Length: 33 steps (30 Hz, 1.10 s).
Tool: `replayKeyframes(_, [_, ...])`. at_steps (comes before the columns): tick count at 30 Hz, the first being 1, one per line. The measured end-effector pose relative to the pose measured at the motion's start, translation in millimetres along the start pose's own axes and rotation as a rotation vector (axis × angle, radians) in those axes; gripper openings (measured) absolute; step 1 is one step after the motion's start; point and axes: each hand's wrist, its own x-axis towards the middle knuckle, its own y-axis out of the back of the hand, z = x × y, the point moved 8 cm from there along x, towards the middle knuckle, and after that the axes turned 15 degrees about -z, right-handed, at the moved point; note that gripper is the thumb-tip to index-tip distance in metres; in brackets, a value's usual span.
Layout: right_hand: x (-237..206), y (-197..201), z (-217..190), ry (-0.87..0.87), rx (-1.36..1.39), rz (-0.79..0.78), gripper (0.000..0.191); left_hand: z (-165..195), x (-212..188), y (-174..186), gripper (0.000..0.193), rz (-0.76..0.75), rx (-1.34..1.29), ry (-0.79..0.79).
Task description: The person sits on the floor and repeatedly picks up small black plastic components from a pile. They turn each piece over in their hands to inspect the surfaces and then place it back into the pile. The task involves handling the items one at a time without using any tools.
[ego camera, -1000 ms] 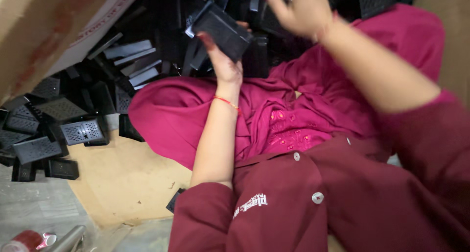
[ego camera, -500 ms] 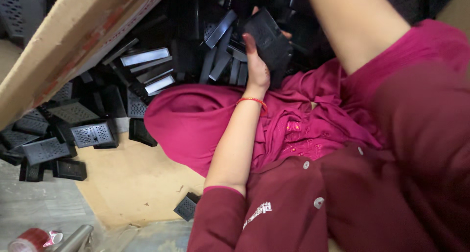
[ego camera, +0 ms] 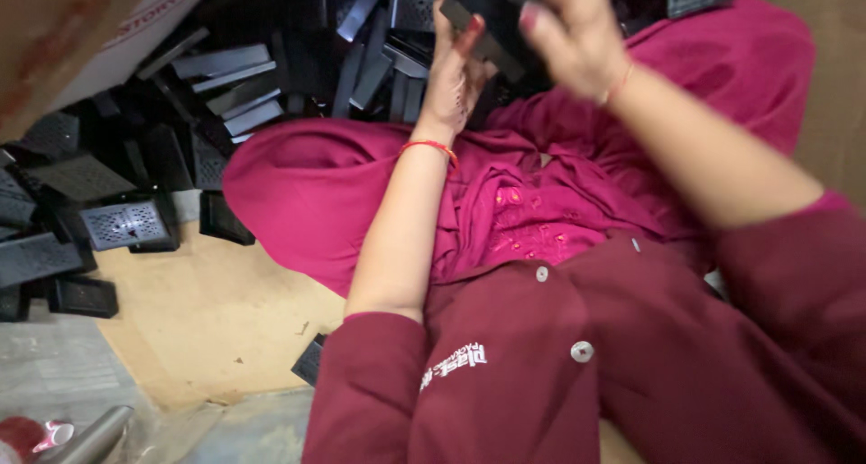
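We are finding both hands raised over the lap at the top of the view. The left hand [ego camera: 456, 72] is curling its fingers around a flat black plastic part [ego camera: 487, 18], palm turned inward, and the right hand [ego camera: 573, 36] is closing over the same part from the other side, fingers bent against its upper face. The part is sitting between the two hands, clear of the heap.

We are judging the work as well short of finished: a large heap of black perforated parts [ego camera: 126, 220] is lying on the cardboard floor [ego camera: 207, 320] to the left, more are stacked behind the hands, and one stray piece [ego camera: 311, 360] is lying beside the knee. We cannot tell which parts are already handled.
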Motion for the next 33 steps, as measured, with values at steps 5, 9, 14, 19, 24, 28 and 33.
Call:
replayKeyframes(5, [-43,-25,-41,0.06,-0.133,-0.035,0.059,-2,-8,-32,0.094,-0.172,0.08,0.084])
replayKeyframes(9, [-54,-25,-45,0.073,-0.079,0.086,0.056,2,-11,-37,0.097,-0.161,0.122,0.101])
replayKeyframes(14, [-52,-27,-41,0.132,-0.057,0.051,0.054,3,-9,-38,0.098,-0.174,0.135,0.123])
replayKeyframes(19, [-52,-27,-35,0.158,-0.069,0.087,0.051,4,-9,-39,0.099,-0.207,0.075,0.097])
replayKeyframes(24, [-49,-32,-32,0.185,-0.076,0.07,0.05,4,-8,-37,0.102,-0.224,0.027,0.092])
replayKeyframes(28, [-45,-35,-29,0.169,-0.115,0.072,0.052,4,-6,-35,0.101,-0.239,-0.007,0.095])
replayKeyframes(33, [-45,-31,-26,0.15,-0.028,0.05,0.054,7,-5,-34,0.098,-0.241,0.006,0.056])
